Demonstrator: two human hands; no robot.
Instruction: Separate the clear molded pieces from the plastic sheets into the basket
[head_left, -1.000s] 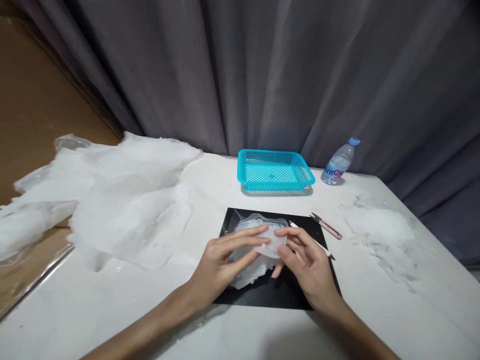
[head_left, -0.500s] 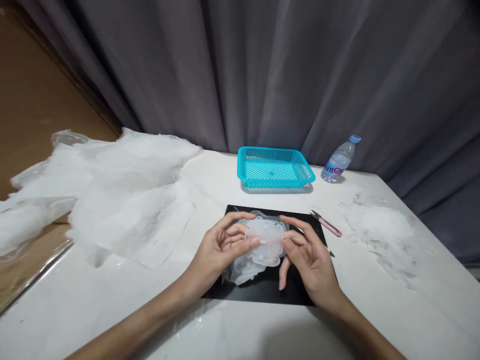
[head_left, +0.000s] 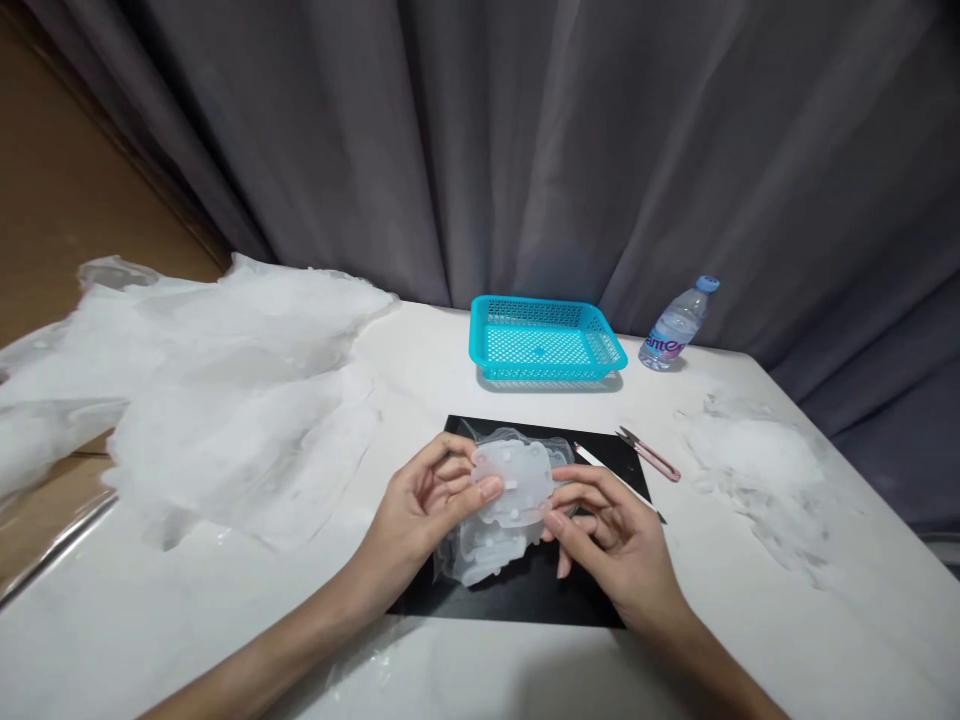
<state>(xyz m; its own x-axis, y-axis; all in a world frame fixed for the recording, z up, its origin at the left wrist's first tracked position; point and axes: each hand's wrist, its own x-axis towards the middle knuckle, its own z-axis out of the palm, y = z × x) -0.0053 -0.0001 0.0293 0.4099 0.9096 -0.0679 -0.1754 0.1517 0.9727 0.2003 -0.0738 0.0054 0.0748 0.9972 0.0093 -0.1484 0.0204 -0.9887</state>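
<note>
A translucent whitish moulded piece, flat with rounded edges and small round bumps, is held up between both hands. My left hand pinches its left side, thumb on the near face. On its right edge, my right hand grips with thumb and fingers. Beneath lie more translucent pieces in clear film, on a black mat. A thin white pen-like tool with a dark pointed tip rests on the mat's right part. Pink-handled thread snips lie across the mat's upper right edge.
Behind the mat stands a blue perforated basket. A water bottle is to its right. A large heap of white translucent sheets covers the left side; a smaller whitish pile lies at right. A grey curtain hangs behind.
The moulded piece has shifted slightly left and tilted in both hands. My right hand's fingers have moved lower along its edge, uncovering the white pen-like tool. The view has shifted slightly.
</note>
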